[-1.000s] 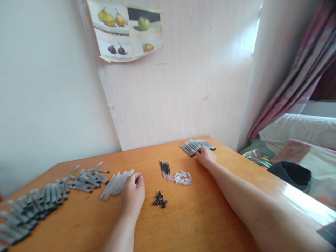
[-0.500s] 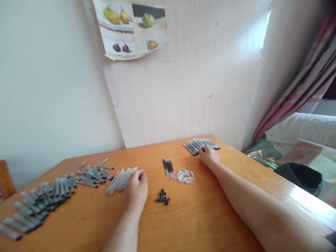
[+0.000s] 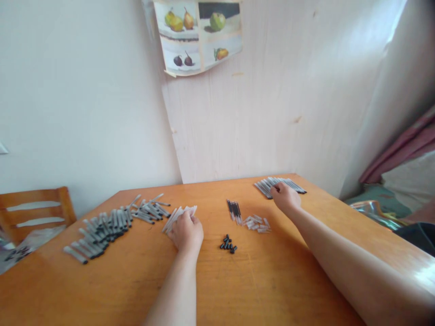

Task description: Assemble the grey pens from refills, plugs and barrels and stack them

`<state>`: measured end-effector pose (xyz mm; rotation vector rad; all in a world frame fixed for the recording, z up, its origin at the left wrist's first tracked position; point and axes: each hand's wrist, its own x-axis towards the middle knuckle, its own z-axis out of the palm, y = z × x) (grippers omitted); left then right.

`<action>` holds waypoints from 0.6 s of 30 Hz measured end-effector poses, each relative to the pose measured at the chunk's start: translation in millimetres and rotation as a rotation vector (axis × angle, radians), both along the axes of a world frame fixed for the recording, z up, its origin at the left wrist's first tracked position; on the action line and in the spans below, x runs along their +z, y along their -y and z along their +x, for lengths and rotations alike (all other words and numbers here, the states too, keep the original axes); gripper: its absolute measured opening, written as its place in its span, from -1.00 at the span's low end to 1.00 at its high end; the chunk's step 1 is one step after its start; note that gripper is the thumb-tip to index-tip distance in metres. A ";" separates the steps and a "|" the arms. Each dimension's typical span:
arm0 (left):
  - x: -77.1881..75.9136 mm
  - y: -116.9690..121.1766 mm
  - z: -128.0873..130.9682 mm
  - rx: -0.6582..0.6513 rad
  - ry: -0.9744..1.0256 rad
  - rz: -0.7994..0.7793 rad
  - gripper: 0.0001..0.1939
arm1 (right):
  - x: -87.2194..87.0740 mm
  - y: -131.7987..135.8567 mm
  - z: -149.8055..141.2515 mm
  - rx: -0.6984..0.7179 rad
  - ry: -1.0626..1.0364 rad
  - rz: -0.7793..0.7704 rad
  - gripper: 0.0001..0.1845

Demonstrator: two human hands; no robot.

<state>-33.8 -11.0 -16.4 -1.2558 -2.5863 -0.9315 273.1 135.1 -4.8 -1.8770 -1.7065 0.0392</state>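
Note:
My left hand (image 3: 186, 230) lies over a row of clear pen barrels (image 3: 172, 219), its fingers curled down among them. Whatever those fingers grip is hidden by the hand. At the far right, my right hand (image 3: 286, 197) has its fingers closed at the near edge of a neat row of pens (image 3: 267, 188) with black ends. I cannot make out what is between these fingertips. Between my hands lie several dark ink refills (image 3: 234, 211), a scatter of small clear tips (image 3: 256, 223) and a small heap of black caps (image 3: 227, 244).
A large pile of pens with black caps (image 3: 105, 231) covers the table's left side, and a looser bunch (image 3: 149, 211) lies beyond it. A wooden chair (image 3: 37, 210) stands left of the wooden table (image 3: 217, 290). A dark container (image 3: 416, 235) is off the right edge.
The view has swung left, bringing the chair in. My left hand has moved forward over the clear barrels, its fingers curling down. My right hand stays by the pen row.

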 end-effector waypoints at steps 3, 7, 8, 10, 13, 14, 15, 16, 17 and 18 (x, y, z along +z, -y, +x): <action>1.1 2.6 -1.0 0.022 -0.003 -0.040 -0.68 | 4.8 8.0 -7.4 0.048 0.007 0.042 -0.62; -4.9 2.2 -3.6 0.040 -0.049 -0.074 -0.69 | 9.5 19.8 -17.3 0.093 0.000 0.078 -0.60; -6.6 1.6 -4.2 0.042 -0.060 -0.078 -0.70 | 10.9 23.2 -19.6 0.109 -0.005 0.086 -0.60; -9.4 0.6 -5.0 0.041 -0.080 -0.091 -0.71 | 14.2 30.3 -23.7 0.142 -0.018 0.109 -0.61; -11.1 -0.1 -5.0 0.033 -0.089 -0.109 -0.72 | 19.6 41.3 -29.3 0.184 -0.036 0.155 -0.62; -11.3 -0.1 -4.7 0.027 -0.093 -0.112 -0.72 | 21.3 44.8 -31.1 0.193 -0.044 0.168 -0.63; -11.3 0.1 -4.4 0.019 -0.098 -0.113 -0.72 | 22.8 48.3 -32.9 0.207 -0.054 0.180 -0.63; -11.3 0.2 -4.1 0.010 -0.104 -0.114 -0.72 | 24.1 51.7 -34.8 0.222 -0.068 0.193 -0.63; -11.5 0.4 -3.9 0.000 -0.111 -0.115 -0.72 | 25.4 55.1 -36.8 0.237 -0.084 0.205 -0.64; -11.8 0.4 -3.7 -0.007 -0.117 -0.115 -0.73 | 26.4 58.4 -38.8 0.254 -0.100 0.214 -0.64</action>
